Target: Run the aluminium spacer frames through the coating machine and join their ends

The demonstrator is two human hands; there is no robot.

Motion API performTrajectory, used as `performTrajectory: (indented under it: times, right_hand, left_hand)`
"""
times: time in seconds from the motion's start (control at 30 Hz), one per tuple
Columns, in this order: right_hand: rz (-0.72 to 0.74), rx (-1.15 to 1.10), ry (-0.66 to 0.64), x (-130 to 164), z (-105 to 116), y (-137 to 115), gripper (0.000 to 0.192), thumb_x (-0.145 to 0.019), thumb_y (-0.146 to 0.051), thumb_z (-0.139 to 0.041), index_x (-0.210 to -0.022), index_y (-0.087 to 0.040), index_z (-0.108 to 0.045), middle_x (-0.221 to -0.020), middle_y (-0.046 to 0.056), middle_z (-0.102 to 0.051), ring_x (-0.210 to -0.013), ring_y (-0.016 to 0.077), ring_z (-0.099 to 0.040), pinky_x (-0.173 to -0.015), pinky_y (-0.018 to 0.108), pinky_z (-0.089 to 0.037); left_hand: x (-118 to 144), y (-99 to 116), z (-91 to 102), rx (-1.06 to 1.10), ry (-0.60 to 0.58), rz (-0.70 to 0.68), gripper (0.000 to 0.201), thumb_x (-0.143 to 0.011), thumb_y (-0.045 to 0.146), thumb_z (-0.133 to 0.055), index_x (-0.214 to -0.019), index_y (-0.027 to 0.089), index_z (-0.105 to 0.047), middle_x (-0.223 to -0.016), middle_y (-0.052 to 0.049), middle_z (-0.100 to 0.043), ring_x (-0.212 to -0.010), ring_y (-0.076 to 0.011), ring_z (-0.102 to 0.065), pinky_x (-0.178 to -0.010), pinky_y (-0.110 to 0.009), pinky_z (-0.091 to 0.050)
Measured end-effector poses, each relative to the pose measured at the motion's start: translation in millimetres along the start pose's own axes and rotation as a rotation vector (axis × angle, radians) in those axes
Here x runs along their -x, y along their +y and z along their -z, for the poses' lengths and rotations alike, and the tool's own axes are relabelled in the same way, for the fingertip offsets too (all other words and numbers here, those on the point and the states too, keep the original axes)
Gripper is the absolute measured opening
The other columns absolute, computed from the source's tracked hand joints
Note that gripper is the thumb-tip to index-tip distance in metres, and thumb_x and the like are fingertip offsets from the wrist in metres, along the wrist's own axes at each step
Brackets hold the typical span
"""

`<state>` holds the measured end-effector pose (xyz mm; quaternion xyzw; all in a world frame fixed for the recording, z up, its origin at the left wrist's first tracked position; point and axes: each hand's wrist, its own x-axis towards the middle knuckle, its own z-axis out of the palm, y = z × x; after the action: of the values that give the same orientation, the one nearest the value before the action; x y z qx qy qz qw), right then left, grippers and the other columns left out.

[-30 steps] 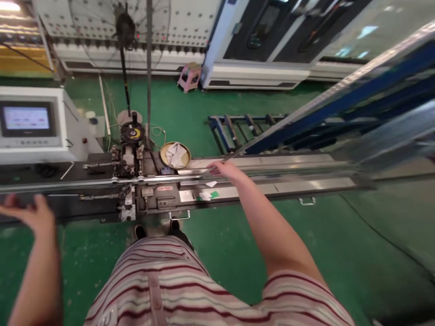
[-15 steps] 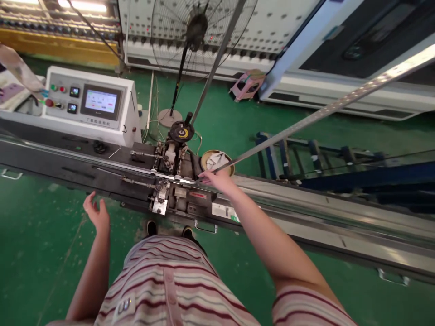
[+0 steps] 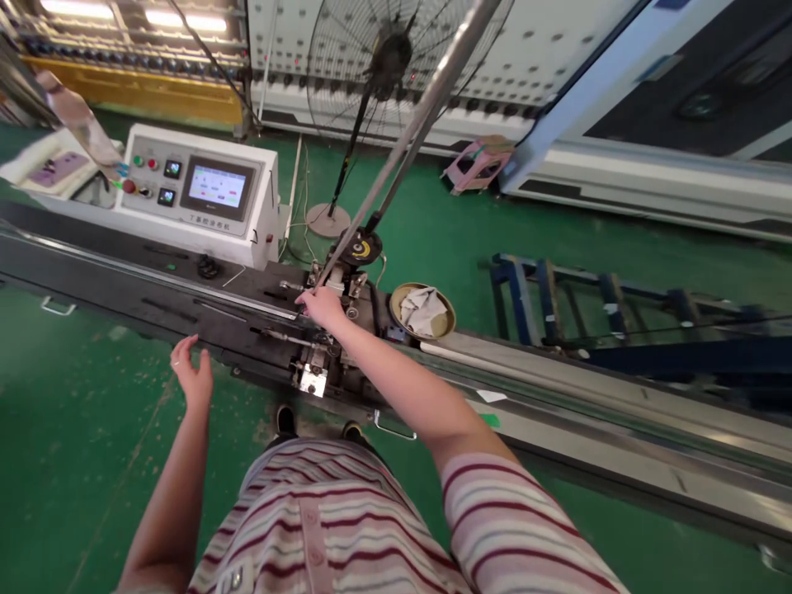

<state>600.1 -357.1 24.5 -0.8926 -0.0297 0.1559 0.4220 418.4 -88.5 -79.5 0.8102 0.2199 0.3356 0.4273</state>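
Note:
My right hand (image 3: 322, 307) grips the lower end of a long metal bar (image 3: 413, 130) that slants up and away to the top of the view. The hand sits over the small mechanism (image 3: 322, 330) in the middle of a long black machine bed (image 3: 161, 285). My left hand (image 3: 193, 375) hangs open in the air in front of the bed, touching nothing.
A white control box with a screen (image 3: 216, 188) stands behind the bed on the left. A round dish with a rag (image 3: 424, 312) sits right of the mechanism. A standing fan (image 3: 384, 58), a pink stool (image 3: 479, 161) and blue racks (image 3: 594, 301) stand on the green floor.
My right hand has slid left along the bed to the mechanism, swinging the metal bar from low on the right up to steep. My left hand stayed open.

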Motion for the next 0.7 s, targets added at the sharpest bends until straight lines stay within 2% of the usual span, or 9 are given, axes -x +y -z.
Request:
performTrajectory:
  times: [0.1, 0.17, 0.27, 0.37, 0.47, 0.53, 0.7]
  right_hand:
    - [0.029, -0.064, 0.005, -5, -16, -20, 0.032, -0.088, -0.023, -0.049, -0.090, -0.018, -0.080, -0.080, 0.003, -0.075, -0.086, 0.0191, -0.072, -0.092, 0.029, -0.051]
    - [0.041, -0.120, 0.007, -3, -15, -27, 0.032, -0.088, -0.023, -0.048, -0.089, -0.017, -0.079, -0.078, 0.003, -0.074, -0.080, 0.0178, -0.072, -0.090, 0.029, -0.052]
    - [0.038, -0.234, 0.001, 12, 9, -29, 0.030, -0.087, -0.024, -0.049, -0.086, -0.017, -0.078, -0.072, 0.002, -0.072, -0.070, 0.0159, -0.071, -0.082, 0.028, -0.055]
    - [0.004, -0.397, -0.003, 39, 51, -22, 0.026, -0.084, -0.022, -0.051, -0.080, -0.015, -0.075, -0.069, 0.003, -0.071, -0.066, 0.0163, -0.070, -0.070, 0.026, -0.057]
    - [-0.030, -0.535, 0.006, 72, 96, -5, 0.022, -0.081, -0.020, -0.051, -0.075, -0.014, -0.072, -0.066, 0.004, -0.070, -0.064, 0.0165, -0.069, -0.063, 0.024, -0.056]
    - [-0.031, -0.583, 0.018, 92, 123, 15, 0.022, -0.081, -0.019, -0.051, -0.074, -0.014, -0.071, -0.067, 0.005, -0.070, -0.065, 0.0164, -0.069, -0.063, 0.024, -0.056]
    - [-0.024, -0.653, 0.056, 137, 186, 85, 0.020, -0.084, -0.031, -0.057, -0.081, -0.016, -0.069, -0.078, 0.006, -0.071, -0.076, 0.0177, -0.071, -0.065, 0.025, -0.056]
  left_hand:
    - [-25, 13, -24.5, 0.296, -0.041, 0.273, 0.064, -0.081, 0.029, -0.068, -0.141, 0.022, -0.046, -0.149, -0.013, -0.043, -0.141, -0.0233, -0.039, -0.120, -0.041, -0.028]
    - [-46, 23, -39.9, 0.444, -0.053, 0.433, 0.075, -0.084, 0.030, -0.065, -0.150, 0.022, -0.031, -0.155, -0.016, -0.038, -0.143, -0.0211, -0.040, -0.120, -0.041, -0.029]
    - [-74, 42, -56.4, 0.534, -0.122, 0.553, 0.074, -0.089, 0.034, -0.056, -0.154, 0.021, -0.021, -0.151, -0.022, -0.042, -0.135, -0.0229, -0.052, -0.113, -0.045, -0.040]
    - [-80, 75, -70.1, 0.635, -0.241, 0.578, 0.078, -0.088, 0.036, -0.059, -0.154, 0.034, -0.017, -0.148, -0.016, -0.048, -0.124, -0.0222, -0.062, -0.102, -0.043, -0.051]
    - [-59, 122, -89.1, 0.771, -0.375, 0.446, 0.092, -0.087, 0.035, -0.064, -0.151, 0.050, 0.000, -0.151, -0.009, -0.048, -0.120, -0.0195, -0.064, -0.094, -0.040, -0.055]
    - [-34, 156, -105.0, 0.835, -0.423, 0.325, 0.100, -0.087, 0.033, -0.066, -0.148, 0.054, 0.010, -0.154, -0.009, -0.044, -0.120, -0.0189, -0.064, -0.091, -0.038, -0.057]
    - [41, 238, -139.8, 0.876, -0.390, 0.176, 0.109, -0.082, 0.030, -0.074, -0.148, 0.052, 0.008, -0.156, -0.013, -0.040, -0.113, -0.0188, -0.068, -0.081, -0.028, -0.059]
